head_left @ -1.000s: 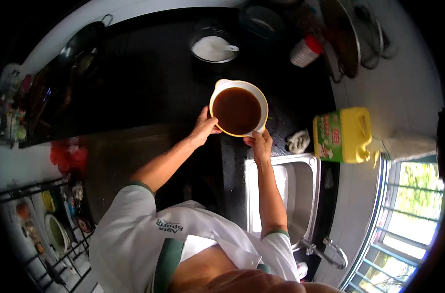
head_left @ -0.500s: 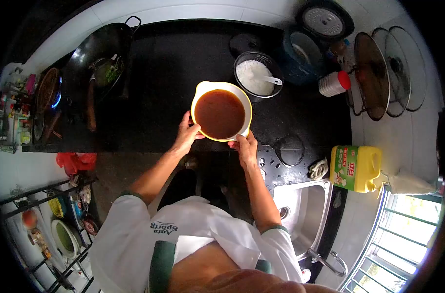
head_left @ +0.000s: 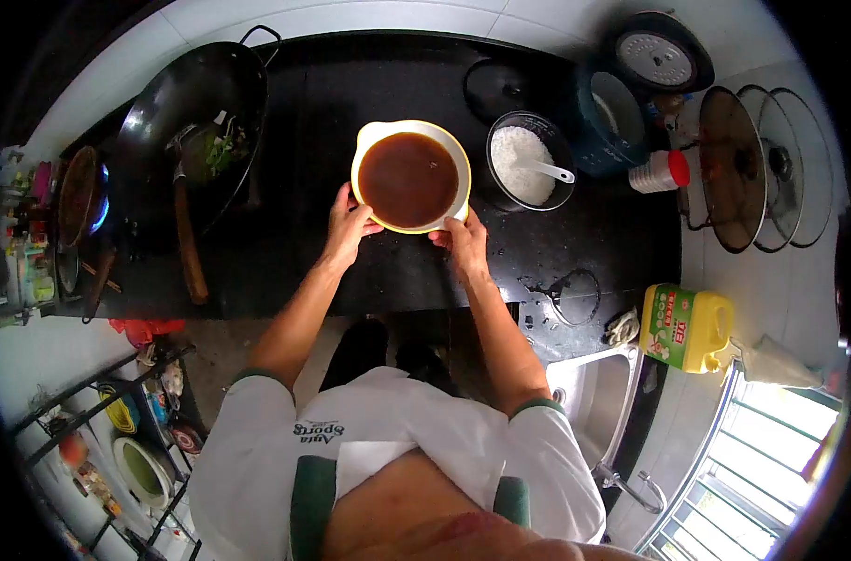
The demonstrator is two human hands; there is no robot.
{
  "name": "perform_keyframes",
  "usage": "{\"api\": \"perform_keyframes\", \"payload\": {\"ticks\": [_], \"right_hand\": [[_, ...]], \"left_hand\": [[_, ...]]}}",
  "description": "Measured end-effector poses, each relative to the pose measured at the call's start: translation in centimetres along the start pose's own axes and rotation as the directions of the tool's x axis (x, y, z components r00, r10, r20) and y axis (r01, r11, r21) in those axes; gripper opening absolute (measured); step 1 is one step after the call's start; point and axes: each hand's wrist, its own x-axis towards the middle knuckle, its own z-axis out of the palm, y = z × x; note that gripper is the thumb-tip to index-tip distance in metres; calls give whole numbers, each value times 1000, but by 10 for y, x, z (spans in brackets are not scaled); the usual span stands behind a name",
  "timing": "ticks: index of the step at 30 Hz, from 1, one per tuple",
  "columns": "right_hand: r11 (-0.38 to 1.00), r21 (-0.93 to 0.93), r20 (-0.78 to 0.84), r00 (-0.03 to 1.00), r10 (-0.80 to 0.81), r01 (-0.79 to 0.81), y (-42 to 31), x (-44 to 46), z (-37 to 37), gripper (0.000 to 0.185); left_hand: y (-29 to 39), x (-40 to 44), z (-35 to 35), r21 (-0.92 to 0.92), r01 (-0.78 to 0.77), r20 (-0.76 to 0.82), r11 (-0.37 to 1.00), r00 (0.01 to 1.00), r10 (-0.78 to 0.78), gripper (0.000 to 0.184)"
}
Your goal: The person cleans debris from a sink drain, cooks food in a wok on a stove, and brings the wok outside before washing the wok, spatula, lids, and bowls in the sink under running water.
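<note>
Both my hands grip a white bowl with a yellow rim [head_left: 463,178], filled with brown soup [head_left: 408,179]. My left hand [head_left: 350,226] is closed on the bowl's near left edge, thumb up by the rim. On the near right side, my right hand [head_left: 463,243] pinches the bowl's tab handle. The bowl is over the black counter; whether its base touches the surface I cannot tell. To its right stands a dark pot [head_left: 558,194] of white rice [head_left: 519,161], with a white spoon [head_left: 551,171] resting in it.
At left a large wok [head_left: 164,103] holds a wooden-handled ladle [head_left: 190,238] and green leaves. A blue flame [head_left: 100,201] burns beside it. At right are a rice cooker [head_left: 603,117], a red-capped jar [head_left: 657,173], glass lids [head_left: 732,168], a yellow jug [head_left: 706,327] and a sink [head_left: 584,402].
My hands have carried the bowl forward over the counter, away from my body. The camera view has also shifted, so the wok and rice pot sit differently in the picture.
</note>
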Motion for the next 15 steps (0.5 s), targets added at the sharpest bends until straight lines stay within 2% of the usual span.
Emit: {"api": "perform_keyframes", "payload": {"ticks": [2,4,6,9,12,13,14,15], "right_hand": [[1000,-10,12,1000,-2,2,-1,7,3,36],[998,55,9,999,32,-33,-3,8,5,37],[997,62,61,997,48,-52,-1,5,-5,54],[987,125,-201,977,-73,100,1,-4,-38,70],[958,190,-446,888,-112,216,-23,0,-88,68],[955,190,-475,873,-116,230,-30,8,-100,68],[965,157,-464,878,-114,209,-42,13,-109,69],[975,124,-451,886,-112,186,-54,19,-119,70]], "left_hand": [[4,6,0,-15,-6,-2,1000,1000,6,42],[11,11,2,22,2,8,1000,1000,-3,41],[10,16,-4,8,4,45,1000,999,-5,46],[13,17,-4,18,41,29,999,999,-42,55],[12,14,-3,3,34,37,999,999,-34,57],[14,10,-4,0,77,45,997,996,-77,59],[15,5,-4,58,73,-17,996,997,-72,59],[15,-1,-5,189,-25,-97,982,994,44,58]]}}
